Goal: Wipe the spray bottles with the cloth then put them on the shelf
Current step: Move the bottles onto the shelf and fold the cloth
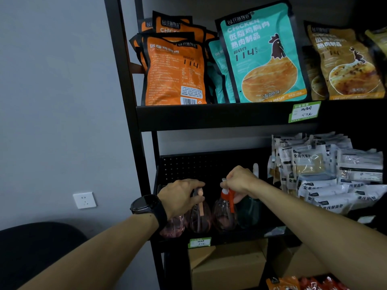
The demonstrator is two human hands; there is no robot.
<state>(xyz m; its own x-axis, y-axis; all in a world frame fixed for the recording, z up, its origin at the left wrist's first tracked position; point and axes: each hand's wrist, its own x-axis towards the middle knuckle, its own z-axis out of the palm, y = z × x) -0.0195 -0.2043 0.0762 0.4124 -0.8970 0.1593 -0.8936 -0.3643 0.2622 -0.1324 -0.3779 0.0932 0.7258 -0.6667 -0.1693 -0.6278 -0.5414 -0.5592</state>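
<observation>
Several spray bottles stand in a row on the lower black shelf (230, 237). My left hand (180, 195), with a black watch on its wrist, grips the head of a clear bottle with a pale pink trigger (199, 218). A pinkish bottle (173, 227) sits partly hidden under that wrist. My right hand (240, 181) holds the top of a clear bottle with a red trigger (224, 214). A dark green bottle (249, 214) stands just right of it, behind my right hand. No cloth is in view.
White food packets (326, 176) pile up on the right of the same shelf. Orange (173, 70), teal (261, 57) and brown pouches fill the shelf above. Cardboard boxes (226, 266) sit below. A wall socket (84, 200) and a dark chair (35, 254) are at the left.
</observation>
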